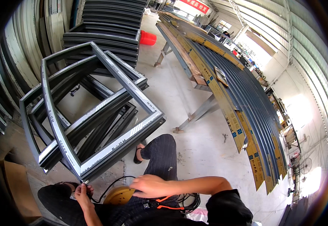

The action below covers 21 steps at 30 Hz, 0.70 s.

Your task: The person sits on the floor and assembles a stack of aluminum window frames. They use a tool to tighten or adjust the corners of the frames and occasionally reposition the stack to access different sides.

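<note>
Left hand [82, 191] at frame [96, 124] corner

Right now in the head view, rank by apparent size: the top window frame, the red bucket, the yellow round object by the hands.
1. Top window frame, by far the largest.
2. Yellow round object, partly hidden and close to the camera, so its rank is unsure.
3. Red bucket, which looks smallest but is far away.

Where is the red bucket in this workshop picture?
In the head view the red bucket lies on the floor at upper centre, between the stacked dark frames and the long rack's metal legs.
</note>
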Motion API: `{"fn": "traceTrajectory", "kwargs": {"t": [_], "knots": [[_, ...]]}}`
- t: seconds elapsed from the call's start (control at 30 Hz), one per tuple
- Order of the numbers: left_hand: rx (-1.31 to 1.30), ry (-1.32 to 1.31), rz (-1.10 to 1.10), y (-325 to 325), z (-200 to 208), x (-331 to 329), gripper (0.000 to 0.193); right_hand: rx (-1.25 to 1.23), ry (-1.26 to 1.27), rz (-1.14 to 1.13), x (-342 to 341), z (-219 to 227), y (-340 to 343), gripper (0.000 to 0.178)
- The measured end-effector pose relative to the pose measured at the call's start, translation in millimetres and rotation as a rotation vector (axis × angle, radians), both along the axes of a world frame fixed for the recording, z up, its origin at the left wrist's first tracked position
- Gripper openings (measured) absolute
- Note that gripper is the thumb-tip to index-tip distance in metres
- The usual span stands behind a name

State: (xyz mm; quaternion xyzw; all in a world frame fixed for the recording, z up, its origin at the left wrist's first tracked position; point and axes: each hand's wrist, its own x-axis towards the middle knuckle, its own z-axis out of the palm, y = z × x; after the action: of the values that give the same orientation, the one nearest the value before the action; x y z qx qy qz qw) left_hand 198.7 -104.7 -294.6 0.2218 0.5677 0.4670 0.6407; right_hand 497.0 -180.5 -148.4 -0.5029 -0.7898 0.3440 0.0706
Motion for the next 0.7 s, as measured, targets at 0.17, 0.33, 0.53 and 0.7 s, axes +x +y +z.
{"fn": "traceTrajectory", "kwargs": {"t": [0.17, 0.33, 0.53, 0.7], "knots": [[-0.086, -0.274, 0.099, 8, 1, -3, 0.018, -0.286, 0.390, 0.092, -80, -91, 64, 0.038], [-0.136, -0.379, 0.129, 3, 4, -2, 0.023, -0.589, 0.568, 0.275, -136, -161, 71, 0.046], [-0.188, -0.208, 0.006, -1, 42, 8, 0.026, -0.647, 0.568, 0.054, -91, -132, 65, 0.035], [-0.161, -0.219, -0.012, -15, 42, -8, 0.022, -0.555, 0.528, -0.126, -63, -70, 94, 0.028]]}}
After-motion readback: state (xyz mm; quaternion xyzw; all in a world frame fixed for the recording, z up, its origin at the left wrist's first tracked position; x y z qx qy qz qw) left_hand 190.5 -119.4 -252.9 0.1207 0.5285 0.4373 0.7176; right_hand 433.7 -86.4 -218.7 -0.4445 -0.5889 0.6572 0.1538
